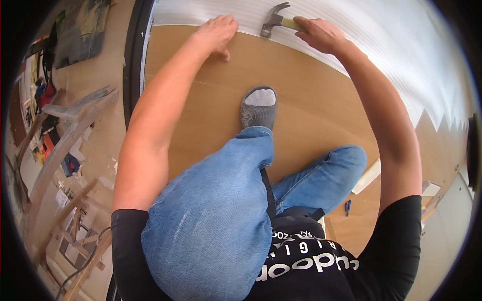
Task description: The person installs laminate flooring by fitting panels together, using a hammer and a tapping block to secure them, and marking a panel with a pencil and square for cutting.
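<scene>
A claw hammer with a dark metal head and a yellowish handle is in my right hand, whose fingers wrap round the handle. Its head hovers over or rests on a white ribbed sheet; which one I cannot tell. To the left, my left hand lies at the line where this sheet meets a large brown board. Its fingers bend over the edge and the thumb stands apart on the board. Nothing shows in that hand, though the fingertips are partly hidden.
My slippered foot and bent knees are on the brown board. A dark frame edge borders it on the left, with wooden pieces and clutter beyond. At right lie a small blue tool and a pale strip.
</scene>
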`<state>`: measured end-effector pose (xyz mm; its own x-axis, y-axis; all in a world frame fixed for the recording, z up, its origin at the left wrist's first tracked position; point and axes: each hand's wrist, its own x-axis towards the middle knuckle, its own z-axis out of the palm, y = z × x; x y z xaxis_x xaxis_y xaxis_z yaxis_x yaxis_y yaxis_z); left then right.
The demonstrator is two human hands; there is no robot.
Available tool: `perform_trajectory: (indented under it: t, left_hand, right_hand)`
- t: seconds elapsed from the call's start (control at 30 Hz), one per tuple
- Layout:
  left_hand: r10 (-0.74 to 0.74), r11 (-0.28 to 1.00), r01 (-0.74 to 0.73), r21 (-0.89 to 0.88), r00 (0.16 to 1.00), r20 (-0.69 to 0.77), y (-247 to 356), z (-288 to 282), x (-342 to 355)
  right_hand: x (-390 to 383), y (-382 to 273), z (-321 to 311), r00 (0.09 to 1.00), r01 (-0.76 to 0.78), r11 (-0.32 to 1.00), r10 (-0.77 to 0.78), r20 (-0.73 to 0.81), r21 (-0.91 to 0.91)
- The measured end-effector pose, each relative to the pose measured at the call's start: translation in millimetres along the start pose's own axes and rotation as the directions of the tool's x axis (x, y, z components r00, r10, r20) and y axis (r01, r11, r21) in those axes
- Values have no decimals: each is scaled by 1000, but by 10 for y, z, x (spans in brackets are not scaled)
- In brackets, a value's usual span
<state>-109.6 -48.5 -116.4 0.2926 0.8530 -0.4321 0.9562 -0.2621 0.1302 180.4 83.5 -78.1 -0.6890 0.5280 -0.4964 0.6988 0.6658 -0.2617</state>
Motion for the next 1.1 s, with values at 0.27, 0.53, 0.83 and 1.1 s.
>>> perform_trajectory:
  t: [0.27, 0.53, 0.83, 1.1]
  left_hand:
    - [38, 999, -38, -17, 998, -47, -38, 14, 70]
    - [65, 998, -66, -16, 997, -30, -11, -21, 18]
    - [85, 995, -86, 43, 996, 27, 73, -216, -21]
    - [35, 997, -42, 67, 994, 101, -1, -166, -54]
  right_hand:
    - [67, 173, 23, 997, 56, 998, -57, -57, -14]
    - [23, 19, 11, 996, 59, 998, -61, -62, -33]
    - [27, 188, 53, 991, 79, 996, -83, -107, -39]
    - [-38, -140, -209, 999, 31, 998, -30, 24, -47]
